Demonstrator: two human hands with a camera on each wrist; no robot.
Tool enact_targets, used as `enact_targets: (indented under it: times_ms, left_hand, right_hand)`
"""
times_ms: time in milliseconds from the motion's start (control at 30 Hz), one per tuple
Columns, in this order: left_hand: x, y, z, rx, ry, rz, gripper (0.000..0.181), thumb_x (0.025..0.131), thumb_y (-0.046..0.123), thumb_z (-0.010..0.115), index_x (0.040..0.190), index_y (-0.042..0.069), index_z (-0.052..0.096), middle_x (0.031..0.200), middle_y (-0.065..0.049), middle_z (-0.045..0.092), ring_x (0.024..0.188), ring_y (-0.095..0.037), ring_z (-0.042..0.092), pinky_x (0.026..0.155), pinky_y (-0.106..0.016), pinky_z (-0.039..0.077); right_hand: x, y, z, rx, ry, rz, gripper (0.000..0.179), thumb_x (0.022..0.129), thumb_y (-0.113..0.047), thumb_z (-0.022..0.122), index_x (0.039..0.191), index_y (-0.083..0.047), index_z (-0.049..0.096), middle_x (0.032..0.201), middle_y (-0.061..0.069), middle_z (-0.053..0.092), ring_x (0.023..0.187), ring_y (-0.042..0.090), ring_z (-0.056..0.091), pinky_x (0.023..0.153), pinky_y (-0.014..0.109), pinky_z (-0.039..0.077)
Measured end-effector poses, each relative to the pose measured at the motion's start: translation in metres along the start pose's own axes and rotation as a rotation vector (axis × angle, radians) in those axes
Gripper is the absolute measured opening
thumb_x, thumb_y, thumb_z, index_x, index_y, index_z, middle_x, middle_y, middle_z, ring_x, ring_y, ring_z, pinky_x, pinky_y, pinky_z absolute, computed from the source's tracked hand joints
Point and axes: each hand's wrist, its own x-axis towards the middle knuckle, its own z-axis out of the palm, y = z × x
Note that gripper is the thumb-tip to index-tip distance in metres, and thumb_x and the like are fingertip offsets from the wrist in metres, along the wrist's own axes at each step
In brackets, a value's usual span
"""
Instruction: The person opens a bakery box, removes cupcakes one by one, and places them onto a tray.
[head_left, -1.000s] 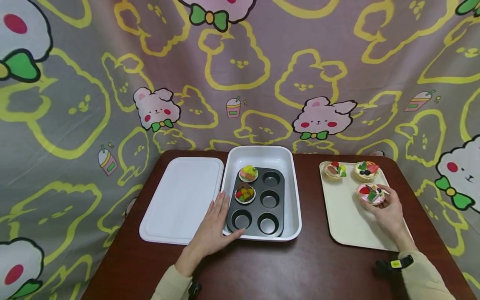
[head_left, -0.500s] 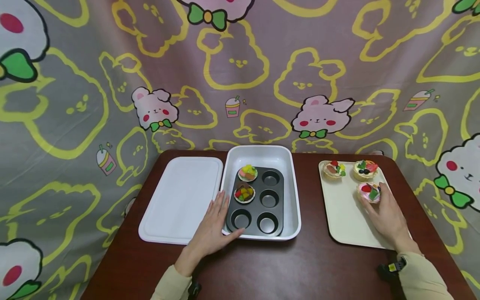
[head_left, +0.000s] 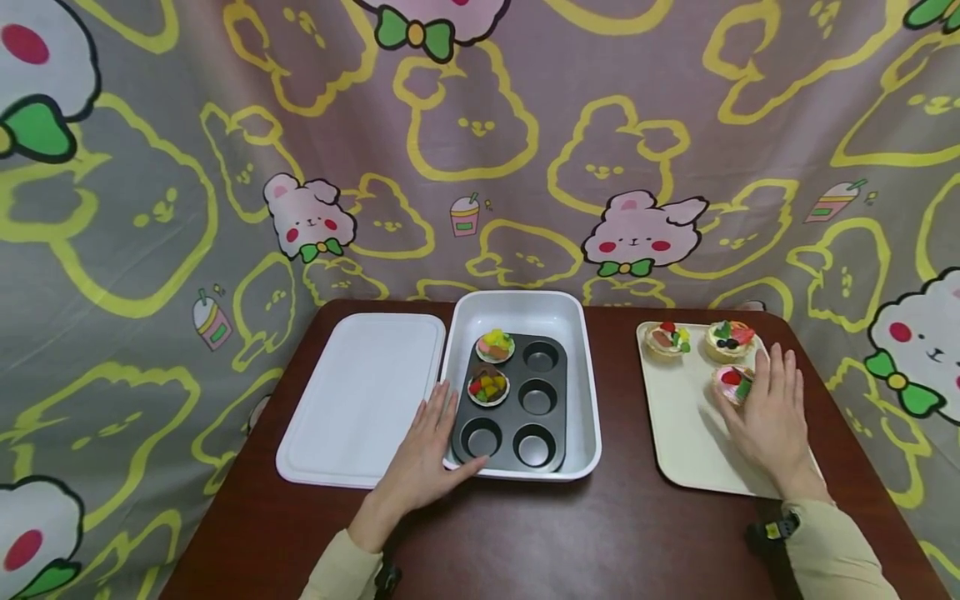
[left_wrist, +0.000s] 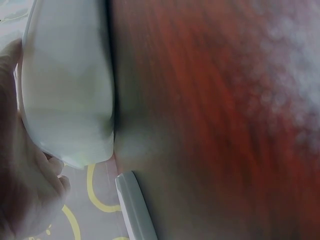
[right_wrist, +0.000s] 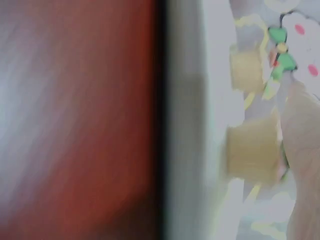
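In the head view my left hand rests with straight, spread fingers on the near-left rim of a white rectangular basin. Inside it lies a dark six-cup muffin tin. A tart with yellow topping and a chocolate fruit tart sit in its left cups. On the cream tray, my right hand is over a pink-cream tart, fingers extended and thumb beside it, partly covering it. The right wrist view shows that tart's pale shell standing on the tray.
Two more fruit tarts, one with red and yellow topping and one with blueberries, stand at the tray's back. A white lid lies left of the basin. A patterned curtain hangs behind the brown table.
My right hand's fingers have straightened from around the pink-cream tart, letting it go on the tray. The left hand stays on the basin rim.
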Motion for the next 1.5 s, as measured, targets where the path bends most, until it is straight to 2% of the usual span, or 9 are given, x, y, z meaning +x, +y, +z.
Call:
enact_targets:
  times_ms: [67,233,333,433,567,733,967,1167,1500]
  left_hand:
    - [0.000,0.000,0.000,-0.006,0.006,0.004,0.117,0.093,0.076,0.068,0.175,0.005,0.024,0.187,-0.015,0.011,0.174,-0.035,0.014,0.140,-0.060,0.021]
    - [-0.001,0.002,0.000,-0.018,0.008,0.004,0.116,0.093,0.074,0.069,0.175,0.004,0.025,0.187,-0.015,0.012,0.174,-0.035,0.015,0.140,-0.060,0.021]
    - [-0.001,0.003,0.001,-0.014,0.017,0.014,0.116,0.094,0.074,0.069,0.174,0.004,0.025,0.187,-0.016,0.012,0.174,-0.035,0.015,0.140,-0.061,0.022]
    - [-0.001,0.002,0.001,0.002,0.025,0.025,0.117,0.094,0.075,0.069,0.174,0.003,0.025,0.186,-0.017,0.013,0.174,-0.036,0.016,0.139,-0.061,0.023]
    - [-0.001,0.000,0.000,0.037,0.031,0.031,0.117,0.094,0.077,0.067,0.174,0.003,0.025,0.186,-0.018,0.014,0.173,-0.036,0.018,0.139,-0.060,0.024]
    - [0.000,0.001,-0.003,0.066,0.034,0.037,0.117,0.094,0.078,0.065,0.174,0.002,0.025,0.185,-0.019,0.017,0.173,-0.036,0.020,0.139,-0.059,0.024]
    - [-0.001,0.002,-0.003,0.075,0.028,0.029,0.117,0.094,0.077,0.065,0.173,0.001,0.026,0.184,-0.020,0.019,0.173,-0.037,0.020,0.140,-0.057,0.023]
    - [0.001,-0.001,0.000,0.097,0.016,0.026,0.119,0.095,0.081,0.062,0.174,0.001,0.023,0.185,-0.020,0.018,0.173,-0.036,0.019,0.140,-0.056,0.023]
    - [0.000,0.001,-0.002,0.097,0.018,0.031,0.117,0.095,0.079,0.062,0.174,0.001,0.025,0.185,-0.020,0.018,0.173,-0.036,0.019,0.140,-0.057,0.024]
  right_hand:
    - [0.007,-0.014,-0.003,0.021,0.033,-0.028,0.102,0.109,-0.062,0.052,0.170,0.012,0.016,0.179,0.038,0.009,0.171,0.053,0.002,0.142,0.060,-0.003]
    - [0.023,-0.048,-0.004,0.120,0.105,-0.136,0.097,0.109,-0.059,0.056,0.169,0.010,0.023,0.176,0.038,0.023,0.169,0.054,0.014,0.141,0.062,0.008]
    - [0.031,-0.064,-0.001,0.167,0.116,-0.193,0.091,0.106,-0.044,0.066,0.169,0.009,0.026,0.173,0.038,0.029,0.167,0.054,0.020,0.140,0.064,0.014]
    - [0.037,-0.080,0.002,0.197,0.089,-0.236,0.090,0.100,-0.027,0.075,0.168,0.008,0.029,0.171,0.038,0.033,0.166,0.054,0.023,0.139,0.064,0.017]
    - [0.045,-0.105,0.009,0.238,0.021,-0.266,0.088,0.096,-0.017,0.080,0.166,0.007,0.033,0.169,0.037,0.036,0.162,0.056,0.029,0.133,0.071,0.026]
    - [0.054,-0.140,0.020,0.258,-0.105,-0.285,0.084,0.100,-0.023,0.080,0.166,0.004,0.036,0.171,0.034,0.037,0.161,0.055,0.034,0.127,0.075,0.033]
    - [0.068,-0.187,0.037,0.255,-0.284,-0.365,0.079,0.103,-0.030,0.078,0.165,0.004,0.041,0.169,0.030,0.044,0.160,0.049,0.041,0.131,0.066,0.036]
    - [0.081,-0.222,0.047,0.224,-0.451,-0.327,0.077,0.105,-0.039,0.075,0.166,-0.002,0.043,0.170,0.026,0.047,0.157,0.045,0.048,0.128,0.064,0.042]
    - [0.103,-0.255,0.073,0.215,-0.559,-0.398,0.077,0.103,-0.032,0.079,0.164,0.001,0.045,0.165,0.024,0.054,0.154,0.041,0.054,0.128,0.058,0.045]
